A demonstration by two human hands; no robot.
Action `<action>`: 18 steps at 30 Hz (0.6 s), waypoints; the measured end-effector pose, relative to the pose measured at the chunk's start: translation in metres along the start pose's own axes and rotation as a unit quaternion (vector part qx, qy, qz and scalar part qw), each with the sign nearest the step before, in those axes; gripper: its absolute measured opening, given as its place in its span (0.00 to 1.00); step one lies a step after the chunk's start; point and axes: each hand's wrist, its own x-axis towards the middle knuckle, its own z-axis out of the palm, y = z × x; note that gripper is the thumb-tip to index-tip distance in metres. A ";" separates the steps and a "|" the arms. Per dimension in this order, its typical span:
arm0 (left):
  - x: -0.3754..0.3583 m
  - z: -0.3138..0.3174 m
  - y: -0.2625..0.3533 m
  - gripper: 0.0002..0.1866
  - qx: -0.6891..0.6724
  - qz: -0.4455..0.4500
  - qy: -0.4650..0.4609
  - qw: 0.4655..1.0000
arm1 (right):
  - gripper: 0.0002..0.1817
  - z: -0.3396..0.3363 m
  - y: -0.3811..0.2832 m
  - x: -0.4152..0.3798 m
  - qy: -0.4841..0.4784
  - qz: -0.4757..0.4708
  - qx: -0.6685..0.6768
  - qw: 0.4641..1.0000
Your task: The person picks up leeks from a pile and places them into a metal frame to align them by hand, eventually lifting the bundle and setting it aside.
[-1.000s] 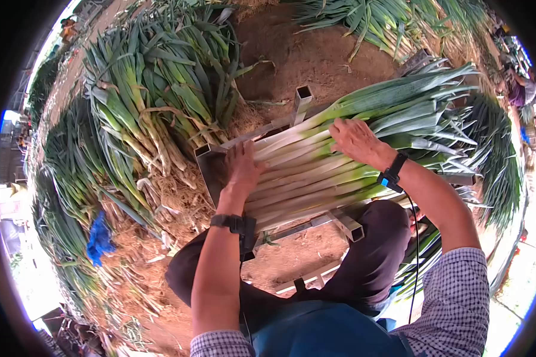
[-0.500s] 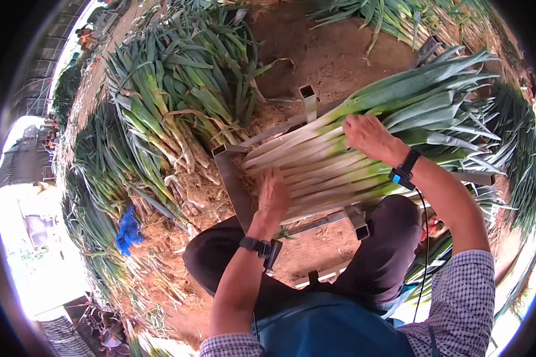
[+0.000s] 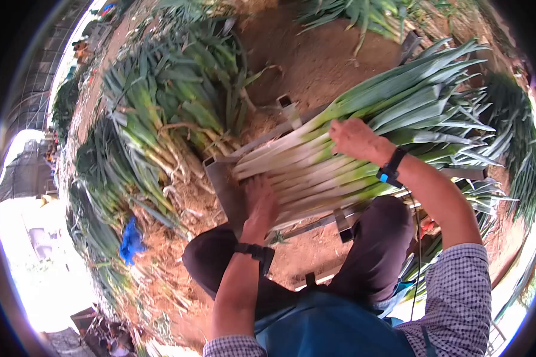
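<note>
A layer of long leeks (image 3: 321, 172) lies side by side on a metal frame (image 3: 223, 190), white ends at the left and green leaves at the right. My left hand (image 3: 261, 199) rests on the white ends near the frame's left plate, its fingers partly blurred. Over the middle of the stalks, where white turns to green, is my right hand (image 3: 354, 140), its fingers curled down against the leeks. What the right fingertips hold, if anything, is hidden.
Bundles of untrimmed leeks (image 3: 155, 107) with roots stand on the soil at the left. A blue cloth (image 3: 131, 241) lies beside them. More leeks (image 3: 363, 15) are at the top and right. Metal posts (image 3: 289, 110) rise from the frame's edges.
The whole view has shifted slightly. My left hand has moved a little up along the white ends, and my right hand remains over the middle of the stalks.
</note>
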 end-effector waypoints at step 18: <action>0.027 0.035 -0.019 0.31 -0.008 0.010 -0.012 1.000 | 0.16 -0.001 -0.001 0.002 0.003 0.004 0.012 1.000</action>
